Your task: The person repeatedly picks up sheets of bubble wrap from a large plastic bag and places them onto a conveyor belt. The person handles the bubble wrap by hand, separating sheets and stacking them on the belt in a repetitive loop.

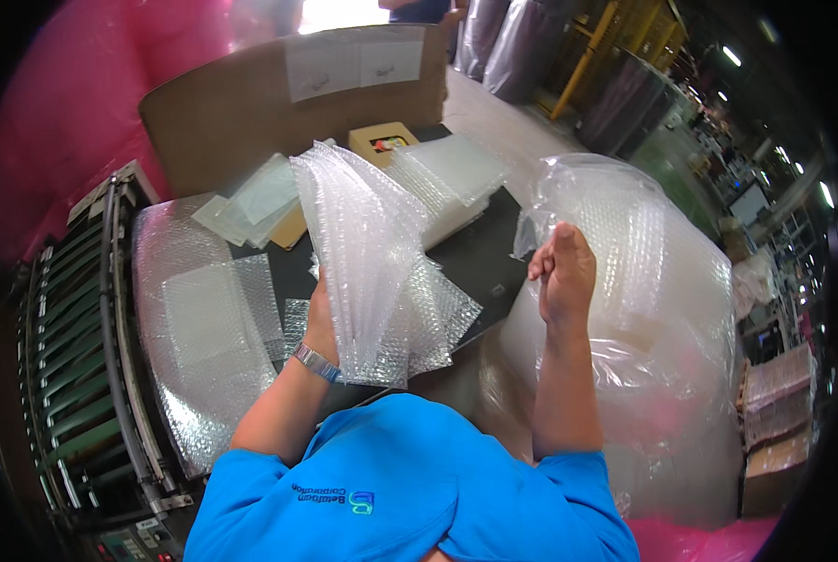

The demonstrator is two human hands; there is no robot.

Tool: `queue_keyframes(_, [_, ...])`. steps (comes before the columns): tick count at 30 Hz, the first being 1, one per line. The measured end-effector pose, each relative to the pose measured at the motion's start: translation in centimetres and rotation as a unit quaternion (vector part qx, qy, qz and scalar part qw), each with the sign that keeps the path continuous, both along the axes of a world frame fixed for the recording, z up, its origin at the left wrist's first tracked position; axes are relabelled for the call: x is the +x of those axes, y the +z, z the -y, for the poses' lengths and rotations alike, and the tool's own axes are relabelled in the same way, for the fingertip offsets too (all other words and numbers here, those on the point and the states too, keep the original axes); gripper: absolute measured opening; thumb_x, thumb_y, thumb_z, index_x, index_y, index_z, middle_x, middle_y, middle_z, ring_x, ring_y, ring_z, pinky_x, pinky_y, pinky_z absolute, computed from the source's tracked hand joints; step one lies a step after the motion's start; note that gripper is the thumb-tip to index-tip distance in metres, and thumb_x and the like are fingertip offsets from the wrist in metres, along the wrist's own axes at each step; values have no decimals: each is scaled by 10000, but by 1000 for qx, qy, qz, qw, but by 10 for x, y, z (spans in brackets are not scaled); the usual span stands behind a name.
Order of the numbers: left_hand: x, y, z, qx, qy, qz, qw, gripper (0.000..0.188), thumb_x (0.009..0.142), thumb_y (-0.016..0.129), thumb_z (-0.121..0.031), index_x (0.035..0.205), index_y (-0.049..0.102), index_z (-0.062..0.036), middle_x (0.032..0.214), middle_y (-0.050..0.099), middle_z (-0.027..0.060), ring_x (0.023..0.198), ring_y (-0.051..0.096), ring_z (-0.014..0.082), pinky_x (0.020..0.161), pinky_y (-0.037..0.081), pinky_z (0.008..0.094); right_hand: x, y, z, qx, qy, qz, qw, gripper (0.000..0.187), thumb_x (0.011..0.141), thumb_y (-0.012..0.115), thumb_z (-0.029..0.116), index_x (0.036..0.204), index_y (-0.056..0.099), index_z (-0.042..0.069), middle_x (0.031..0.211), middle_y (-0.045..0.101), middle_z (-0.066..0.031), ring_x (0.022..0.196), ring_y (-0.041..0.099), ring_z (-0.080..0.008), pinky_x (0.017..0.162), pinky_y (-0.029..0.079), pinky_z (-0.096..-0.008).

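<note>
My left hand (pixel 322 323), with a metal watch on its wrist, grips a fanned stack of clear bubble wrap bags (pixel 358 244) from the left side. The stack stands tilted up above the dark table (pixel 489 253). More bubble wrap sheets (pixel 447 314) lie beneath and to the right of it. My right hand (pixel 565 276) is raised apart from the stack, thumb up and fingers curled inward. Whether anything thin is between those fingers is hidden. Right beside it bulges a large clear plastic bag (pixel 662 253) packed with bubble wrap.
Flat bubble wrap pieces (pixel 215 314) lie at the left, next to a roller conveyor (pixel 73 347). Behind the stack are a small cardboard box (pixel 382 140), another pile of bubble wrap bags (pixel 452 173) and a tall cardboard panel (pixel 222 103). Pink plastic wrap (pixel 63 122) hangs at far left.
</note>
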State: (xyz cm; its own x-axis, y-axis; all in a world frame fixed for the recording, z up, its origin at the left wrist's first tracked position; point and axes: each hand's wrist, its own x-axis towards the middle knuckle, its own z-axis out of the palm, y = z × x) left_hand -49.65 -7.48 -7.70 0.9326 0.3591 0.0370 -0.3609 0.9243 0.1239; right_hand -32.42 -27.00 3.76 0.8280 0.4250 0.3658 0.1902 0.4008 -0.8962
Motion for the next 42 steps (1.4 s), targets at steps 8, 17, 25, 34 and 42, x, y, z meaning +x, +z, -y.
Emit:
queue_keyframes(8, [-30, 9, -25, 204, 135, -121, 962, 589, 912, 248, -496, 1243, 415, -39, 1155, 519, 167, 997, 549, 294, 847, 470, 411, -16, 11, -40, -78, 90, 27, 993, 264, 875, 540, 293, 785, 547, 46, 633, 491, -5, 550, 476, -76, 491, 405, -209])
queue_keyframes(17, [-62, 25, -20, 173, 158, -175, 956, 655, 887, 243, -550, 1267, 378, -33, 1183, 494, 199, 1030, 533, 321, 865, 457, 452, -47, 82, -176, -415, 201, 368, 807, 510, 835, 492, 454, 803, 605, -42, 779, 606, -131, 757, 587, -259, 707, 453, -354])
queue_keyframes(25, [-76, 21, -20, 117, 178, -162, 964, 481, 921, 296, -377, 1204, 435, -14, 1106, 536, 182, 972, 562, 283, 826, 498, 400, -50, 102, -218, -318, 48, 477, 818, 369, 851, 464, 322, 830, 622, -11, 903, 599, -206, 883, 585, -310, 802, 434, -402])
queue_keyframes(34, [-79, 9, -31, 111, 172, -130, 970, 610, 895, 265, -504, 1302, 318, -53, 1229, 447, 194, 1093, 481, 323, 904, 422, 460, -75, 76, -207, -406, 195, 517, 728, 406, 853, 473, 383, 823, 611, 2, 855, 602, -200, 833, 566, -354, 757, 426, -398])
queue_keyframes(42, [-63, 10, -30, 177, 161, -149, 959, 680, 885, 255, -559, 1313, 305, -33, 1275, 412, 192, 1121, 462, 317, 935, 395, 447, -28, 89, -188, -303, 104, 356, 878, 359, 868, 509, 388, 829, 573, 36, 664, 544, -66, 507, 496, -81, 431, 440, -254])
